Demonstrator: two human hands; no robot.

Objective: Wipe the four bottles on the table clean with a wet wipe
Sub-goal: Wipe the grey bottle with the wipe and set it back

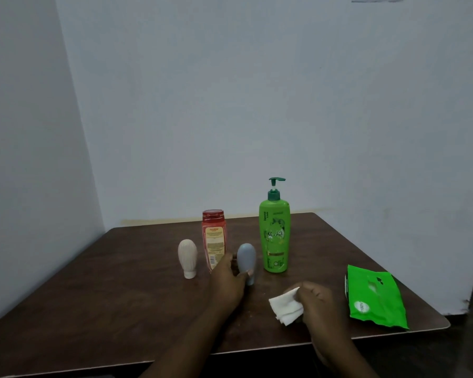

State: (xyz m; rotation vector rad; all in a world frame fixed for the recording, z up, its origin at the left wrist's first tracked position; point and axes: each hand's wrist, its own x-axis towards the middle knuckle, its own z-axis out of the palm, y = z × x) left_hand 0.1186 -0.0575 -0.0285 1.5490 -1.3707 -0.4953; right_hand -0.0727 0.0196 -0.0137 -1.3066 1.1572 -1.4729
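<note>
Four bottles stand in a row on the dark wooden table [120, 290]. From left: a small cream ribbed bottle [187, 257] standing on its cap, a red bottle [214, 240], a small grey bottle [246, 259] on its cap, and a tall green pump bottle [275, 236]. My left hand [228, 282] grips the grey bottle near its base, with the bottle upright on the table. My right hand [321, 304] holds a folded white wet wipe [286, 306] just above the table, to the right of the grey bottle.
A green pack of wet wipes [374, 298] lies flat near the table's right edge. Pale walls meet in a corner behind the table. The table's front edge runs just below my forearms.
</note>
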